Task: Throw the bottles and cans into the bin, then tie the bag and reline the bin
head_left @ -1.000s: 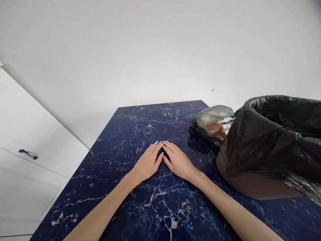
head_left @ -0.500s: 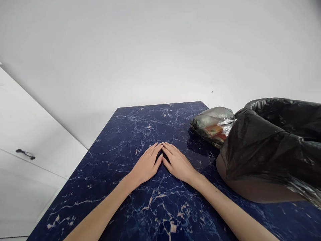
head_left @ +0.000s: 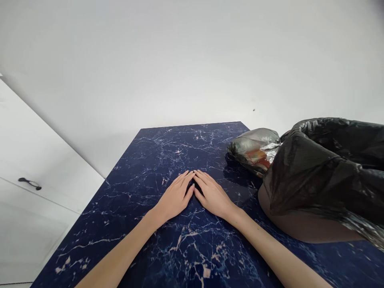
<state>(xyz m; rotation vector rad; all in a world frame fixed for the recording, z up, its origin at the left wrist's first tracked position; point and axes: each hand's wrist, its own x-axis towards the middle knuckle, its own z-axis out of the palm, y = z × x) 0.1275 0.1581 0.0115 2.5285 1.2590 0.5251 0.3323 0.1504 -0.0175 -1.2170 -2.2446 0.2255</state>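
My left hand (head_left: 174, 197) lies flat, palm down, on a dark blue marble-patterned table (head_left: 144, 168). Beside it my right hand (head_left: 214, 197) rests the same way, with the fingertips of both hands meeting and the thumbs angled toward each other. Neither hand holds anything. To the right of my right hand stands a brown bin (head_left: 306, 228), its rim covered by a black plastic bag (head_left: 312, 172). Behind the bin's left side lies a filled, see-through dark plastic bag (head_left: 255, 148) with orange and silvery contents I cannot make out.
A pale wall (head_left: 192, 72) rises behind the table's far edge. At the left, lower than the tabletop, is a white cabinet (head_left: 33, 148) with a black handle (head_left: 29, 183). The bin takes up the table's right side.
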